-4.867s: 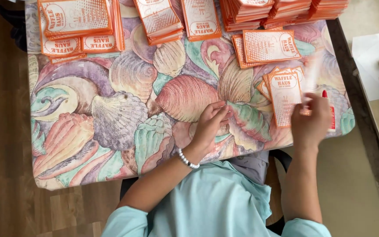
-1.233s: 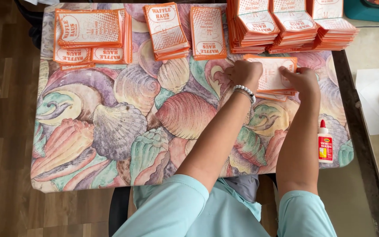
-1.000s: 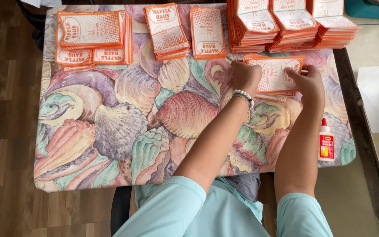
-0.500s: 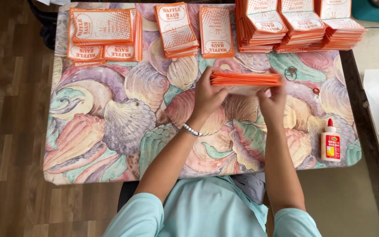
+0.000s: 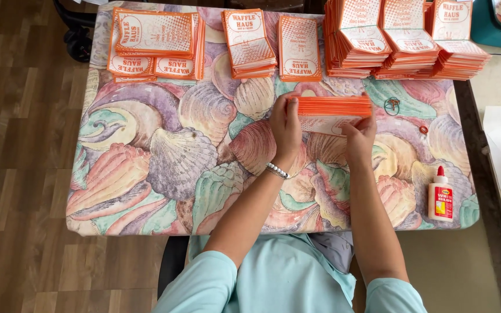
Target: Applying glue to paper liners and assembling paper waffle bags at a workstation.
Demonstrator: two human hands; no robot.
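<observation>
A stack of orange-and-white paper sleeves point(image 5: 333, 110) stands on edge between both hands, lifted just above the shell-print tablecloth point(image 5: 163, 168), a little toward one o'clock from the table's middle. The left hand point(image 5: 287, 124) clamps the stack's left end, thumb on the near side and fingers curled over the orange top edges. The right hand point(image 5: 359, 134) closes on the right end the same way, fingers wrapped round the corner. The edges look nearly level, so this bundle seems squared up but not yet set down with the others.

At twelve o'clock from the stack lie two small finished piles point(image 5: 273, 43) of the same printed sleeves, flat and neat. At one to two o'clock stand three taller piles point(image 5: 404, 37), touching one another along the far edge. Far off at ten o'clock a broader heap point(image 5: 155, 43) lies in layers, some pieces turned sideways. Judging by this, most pieces are already sorted into piles, and only the held bundle is out of place.

At three o'clock, just beside the stack, rubber bands point(image 5: 392, 105) lie loose on the cloth. At four o'clock, near the table's right edge, a white glue bottle point(image 5: 440, 197) with a red cap stands upright, well apart from the hands.
</observation>
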